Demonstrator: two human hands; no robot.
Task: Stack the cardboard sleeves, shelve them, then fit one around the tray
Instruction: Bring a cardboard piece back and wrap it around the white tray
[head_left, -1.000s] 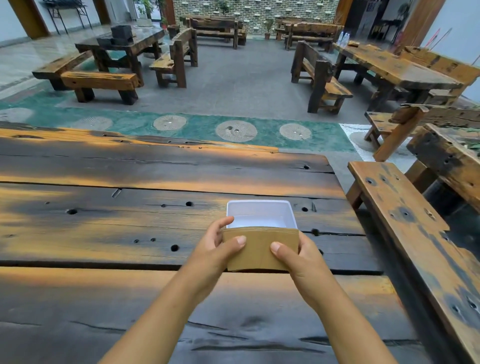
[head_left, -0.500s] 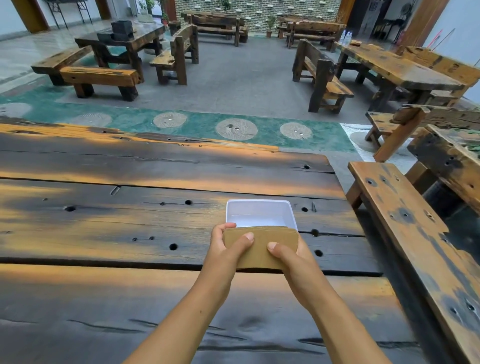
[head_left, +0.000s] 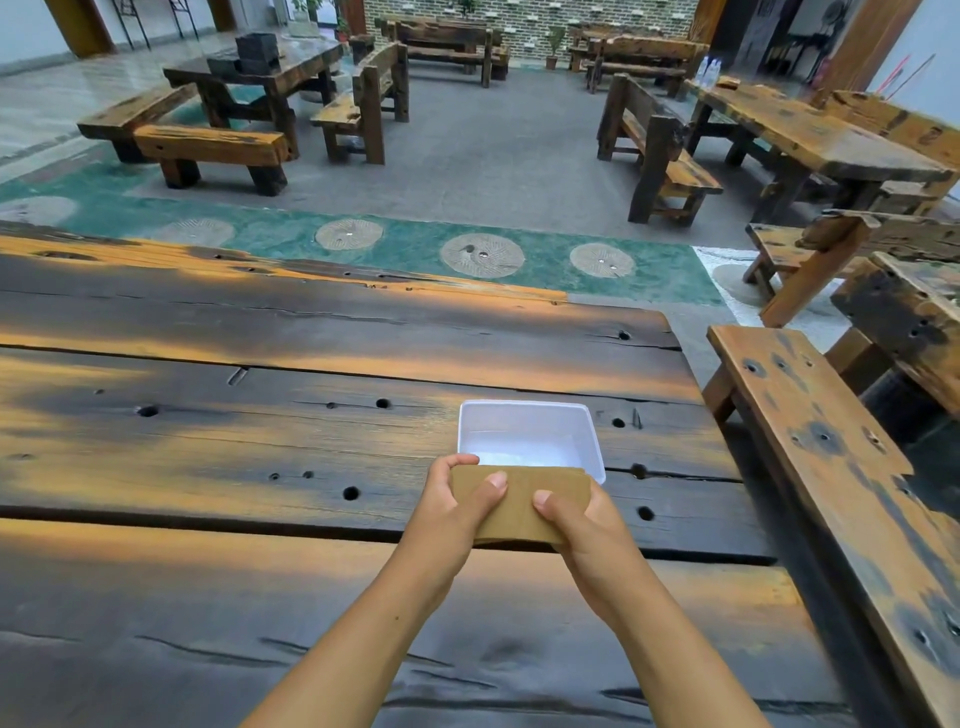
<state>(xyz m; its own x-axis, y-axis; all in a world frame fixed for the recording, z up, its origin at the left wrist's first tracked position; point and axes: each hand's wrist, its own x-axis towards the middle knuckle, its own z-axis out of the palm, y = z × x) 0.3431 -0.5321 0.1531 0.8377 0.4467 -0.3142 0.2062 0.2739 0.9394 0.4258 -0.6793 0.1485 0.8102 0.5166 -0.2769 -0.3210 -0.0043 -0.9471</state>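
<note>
The left hand (head_left: 453, 512) grips the left end of a brown cardboard sleeve (head_left: 519, 503), thumb pressed flat on its top face and fingers curled over its far left corner. The right hand (head_left: 582, 525) holds the sleeve's right end the same way, thumb on top near the middle, the other fingers hidden beneath or behind the cardboard. Between them the sleeve lies roughly level, its far edge overlapping the near rim of a white tray (head_left: 530, 431) (whether the sleeve already encloses that near end or only rests over it cannot be told from this angle). The tray is open, rectangular and looks empty; most of it shows beyond the sleeve, far of the hands.

Both rest on a dark, weathered wooden table (head_left: 260, 441) of broad planks with bolt holes and orange patches, the tray towards its right end. Just right of the table runs a wooden bench (head_left: 831, 457). Farther off lie a green floor strip with round stone discs (head_left: 482, 254) and more heavy wooden tables and benches.
</note>
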